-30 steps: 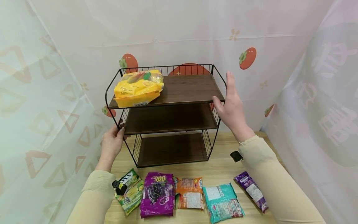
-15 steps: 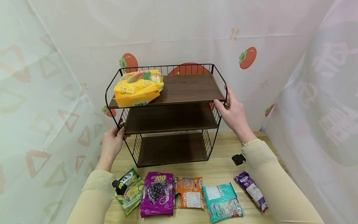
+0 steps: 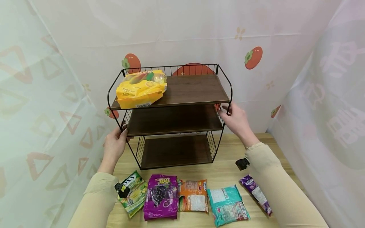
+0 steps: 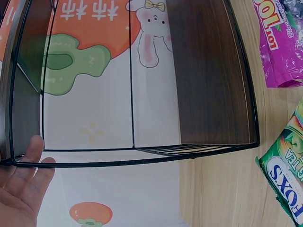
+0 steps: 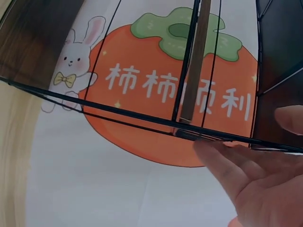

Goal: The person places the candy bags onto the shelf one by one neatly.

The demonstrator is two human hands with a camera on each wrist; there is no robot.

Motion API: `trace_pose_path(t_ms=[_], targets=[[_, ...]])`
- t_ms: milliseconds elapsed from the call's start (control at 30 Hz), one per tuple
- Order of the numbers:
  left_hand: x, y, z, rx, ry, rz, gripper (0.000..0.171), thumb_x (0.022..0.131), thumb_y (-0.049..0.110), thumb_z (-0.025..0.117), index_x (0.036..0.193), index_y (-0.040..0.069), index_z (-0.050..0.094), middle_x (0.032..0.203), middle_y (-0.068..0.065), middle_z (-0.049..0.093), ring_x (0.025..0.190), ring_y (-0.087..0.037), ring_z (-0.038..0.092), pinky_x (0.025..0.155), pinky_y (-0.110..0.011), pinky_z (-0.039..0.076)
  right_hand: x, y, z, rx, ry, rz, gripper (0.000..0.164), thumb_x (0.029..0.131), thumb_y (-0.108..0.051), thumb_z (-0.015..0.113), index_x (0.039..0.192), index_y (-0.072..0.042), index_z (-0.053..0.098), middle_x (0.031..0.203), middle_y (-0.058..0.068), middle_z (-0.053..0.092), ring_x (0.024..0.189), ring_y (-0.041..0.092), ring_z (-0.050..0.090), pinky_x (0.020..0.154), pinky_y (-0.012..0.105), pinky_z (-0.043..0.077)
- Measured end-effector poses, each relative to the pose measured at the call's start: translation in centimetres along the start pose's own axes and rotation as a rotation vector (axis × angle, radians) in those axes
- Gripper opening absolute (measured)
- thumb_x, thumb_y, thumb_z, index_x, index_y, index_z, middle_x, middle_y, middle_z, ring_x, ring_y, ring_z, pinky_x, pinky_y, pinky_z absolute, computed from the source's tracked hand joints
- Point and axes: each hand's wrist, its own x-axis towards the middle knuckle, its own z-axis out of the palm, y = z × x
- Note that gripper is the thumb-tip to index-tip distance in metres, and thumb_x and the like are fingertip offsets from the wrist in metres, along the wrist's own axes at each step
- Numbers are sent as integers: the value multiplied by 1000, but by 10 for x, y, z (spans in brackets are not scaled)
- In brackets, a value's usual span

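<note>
From my remote post, I'm seeing the left hand point(image 3: 114, 144) gripping the left upright of the three-tier rack point(image 3: 174, 120), which is standing on the wooden table point(image 3: 188, 171). A yellow bag point(image 3: 141, 88) is lying on its top shelf, at the left. Green point(image 3: 134, 194), purple point(image 3: 161, 198), orange point(image 3: 194, 195) and teal bags point(image 3: 228, 205) are lying in front. The right hand point(image 3: 236, 120) is reaching round the right upright; whether it's grasping, I'm not able to tell.

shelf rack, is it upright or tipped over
Upright: the shelf rack stands on the table, its three shelves one above another, the yellow bag resting on top.
</note>
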Motion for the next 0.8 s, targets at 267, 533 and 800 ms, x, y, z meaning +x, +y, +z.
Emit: trace_pose_path(t_ms=[267,533,800], targets=[[0,1,3,1,1,0,39,111,28,44,140,9,61,96,-15,77,87,-26,68,60,-27,44,4,11,3,33,-126,132,55,101,-15,55,154,-6,44,140,25,59,121,39,63,76,40,61],[-3,0,7,-27,-3,-32,43,111,34,43,144,12,58,101,-16,76,80,-21,66,57,-27,44,5,23,7,115,-256,244,58,105,-12,42,161,-4,27,152,26,46,123,38,59,87,45,59],[-20,-10,8,-167,-63,-111,60,109,46,36,163,22,27,154,-17,49,127,-35,60,101,-41,51,6,18,10,47,-302,230,61,105,-10,37,162,-3,21,159,31,32,128,40,56,87,41,59]])
